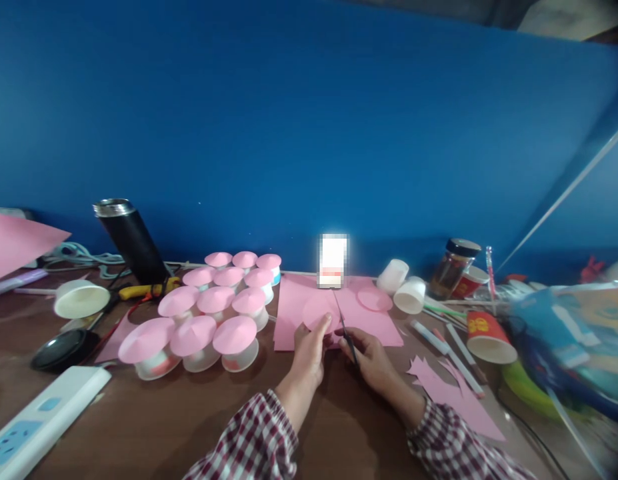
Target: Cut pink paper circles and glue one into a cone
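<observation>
Between thumb and fingers, my left hand (pixel 311 347) pinches a pink paper disc (pixel 316 312). My right hand (pixel 366 357) is closed round the dark handles of a pair of scissors (pixel 343 320), whose blades point away from me at the disc's right side. Both hands are close together at the near edge of the pink paper sheets (pixel 293 293). Another pink circle (pixel 375 299) lies on these sheets, to the right of the scissors. A lit phone (pixel 333 260) stands upright behind them. The fingertips of my left hand are partly hidden under the disc.
Rows of cups with pink cone tops (pixel 235 335) stand on the left, near a black flask (pixel 131 240) and a power strip (pixel 43 420). To the right are white cups (pixel 410 295), markers (pixel 429 337), paper scraps (pixel 453 393), a red cup (pixel 489 337) and a jar (pixel 453 267).
</observation>
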`<act>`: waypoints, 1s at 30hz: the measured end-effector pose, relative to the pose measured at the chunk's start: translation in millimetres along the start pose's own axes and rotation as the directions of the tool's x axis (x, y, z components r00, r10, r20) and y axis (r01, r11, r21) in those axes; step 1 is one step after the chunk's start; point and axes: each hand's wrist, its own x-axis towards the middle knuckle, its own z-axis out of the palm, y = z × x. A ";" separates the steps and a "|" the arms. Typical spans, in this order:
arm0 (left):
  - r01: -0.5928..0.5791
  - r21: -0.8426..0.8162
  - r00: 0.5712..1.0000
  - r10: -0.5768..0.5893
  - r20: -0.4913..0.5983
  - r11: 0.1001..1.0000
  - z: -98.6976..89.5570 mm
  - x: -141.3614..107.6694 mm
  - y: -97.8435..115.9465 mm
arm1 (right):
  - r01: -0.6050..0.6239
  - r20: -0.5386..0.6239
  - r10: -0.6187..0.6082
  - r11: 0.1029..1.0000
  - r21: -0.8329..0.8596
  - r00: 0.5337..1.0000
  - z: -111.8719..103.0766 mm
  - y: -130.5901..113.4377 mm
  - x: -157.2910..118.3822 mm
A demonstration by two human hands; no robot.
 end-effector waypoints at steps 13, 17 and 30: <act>0.016 0.012 0.999 -0.016 -0.029 1.000 1.1 -0.4 1.2 | 0.004 0.014 -0.004 1.000 0.011 1.000 -0.5 1.5 0.0; 0.006 0.012 1.000 -0.006 -0.027 1.000 1.3 0.2 1.9 | -0.001 0.013 0.001 1.000 0.013 1.000 -0.4 2.5 -0.4; 0.020 0.002 0.999 -0.020 -0.037 1.000 -0.7 0.4 -0.9 | 0.018 0.001 -0.018 1.000 -0.011 1.000 -0.4 1.1 0.0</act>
